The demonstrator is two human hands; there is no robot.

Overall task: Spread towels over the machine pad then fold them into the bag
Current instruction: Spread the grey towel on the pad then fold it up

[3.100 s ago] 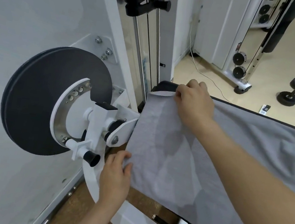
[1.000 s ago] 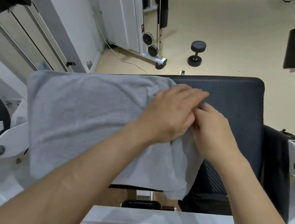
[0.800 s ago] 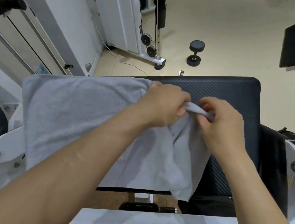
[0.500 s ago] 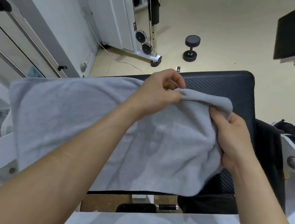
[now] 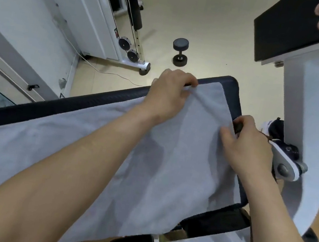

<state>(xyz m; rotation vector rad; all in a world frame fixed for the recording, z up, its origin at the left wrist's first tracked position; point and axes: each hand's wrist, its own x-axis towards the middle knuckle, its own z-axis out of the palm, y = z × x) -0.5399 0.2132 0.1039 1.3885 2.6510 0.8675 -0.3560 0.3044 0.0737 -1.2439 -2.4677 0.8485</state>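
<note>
A: Largest entry?
B: Machine pad (image 5: 98,100), dark. Next, towel (image 5: 166,175), grey, laid over the pad, its near edge hanging off the pad's front.
A: Hands?
B: Left hand (image 5: 169,95) pinches the towel's corner at the pad's far edge. Right hand (image 5: 249,148) grips its edge at the pad's right side. Smallest: dumbbell (image 5: 180,51), on the floor beyond the pad.
A: Hazard?
B: Probably an uneven tug. With that much overhang, the towel could slide off the pad's front.

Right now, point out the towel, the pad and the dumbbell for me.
towel (image 5: 178,166), head view, on its flat middle.
pad (image 5: 72,104), head view, on its bare far edge.
dumbbell (image 5: 180,52), head view, on its handle.
</note>
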